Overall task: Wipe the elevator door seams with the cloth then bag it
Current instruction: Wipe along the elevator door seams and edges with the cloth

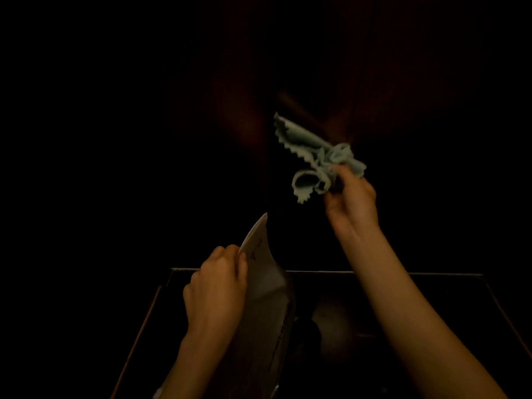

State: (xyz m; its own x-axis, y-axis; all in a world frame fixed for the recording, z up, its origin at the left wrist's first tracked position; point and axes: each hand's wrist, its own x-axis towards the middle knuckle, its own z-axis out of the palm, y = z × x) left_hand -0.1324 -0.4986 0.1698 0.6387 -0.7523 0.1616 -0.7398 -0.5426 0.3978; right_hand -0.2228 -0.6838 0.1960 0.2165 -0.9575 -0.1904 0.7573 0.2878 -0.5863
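Note:
A pale green cloth with zigzag edges hangs crumpled in the air, pinched by my right hand at centre right. My left hand grips the upper edge of a whitish plastic bag at lower centre; the bag stands upright, its pointed top corner raised. The cloth is above and to the right of the bag, apart from it. The elevator doors ahead are almost lost in darkness; a faint vertical seam shows near the middle.
The scene is very dark. A dark floor threshold with a thin metal edge runs across the lower part of the view. A dim reflection lies on the floor to the right of the bag.

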